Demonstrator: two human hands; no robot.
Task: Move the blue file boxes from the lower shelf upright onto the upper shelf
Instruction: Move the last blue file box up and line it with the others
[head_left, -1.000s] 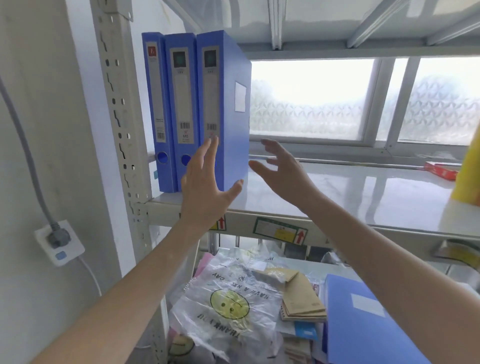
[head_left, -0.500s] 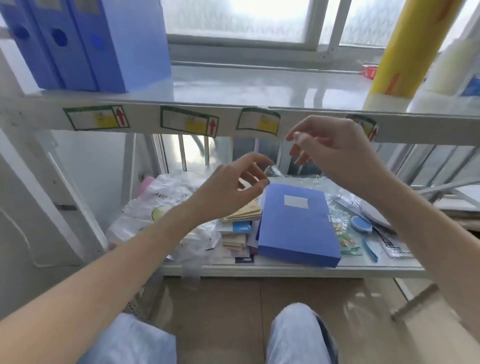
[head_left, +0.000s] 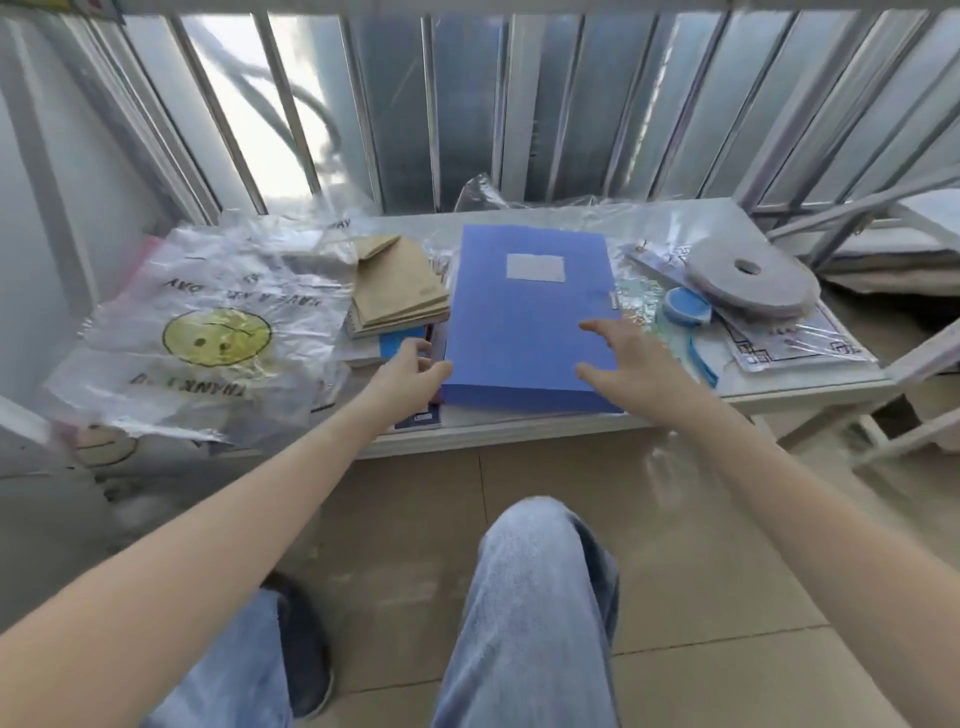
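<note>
One blue file box (head_left: 524, 312) lies flat on the lower shelf (head_left: 810, 387), a white label on its top face. My left hand (head_left: 410, 371) is at the box's near left corner, fingers spread and touching its edge. Over the near right corner hovers my right hand (head_left: 621, 358), fingers apart, palm down. Neither hand has a grip on the box. The upper shelf and the upright boxes are out of view.
Left of the box lie a stack of brown envelopes (head_left: 397, 288) and a clear smiley-face plastic bag (head_left: 208, 332). To the right sit a grey disc (head_left: 748, 278), a blue tape roll (head_left: 685, 306) and packaged sheets. Window bars stand behind; my knees are below.
My view dropped from the upper shelf with three upright boxes to the lower shelf. Both hands came down and reached the flat blue box's near corners.
</note>
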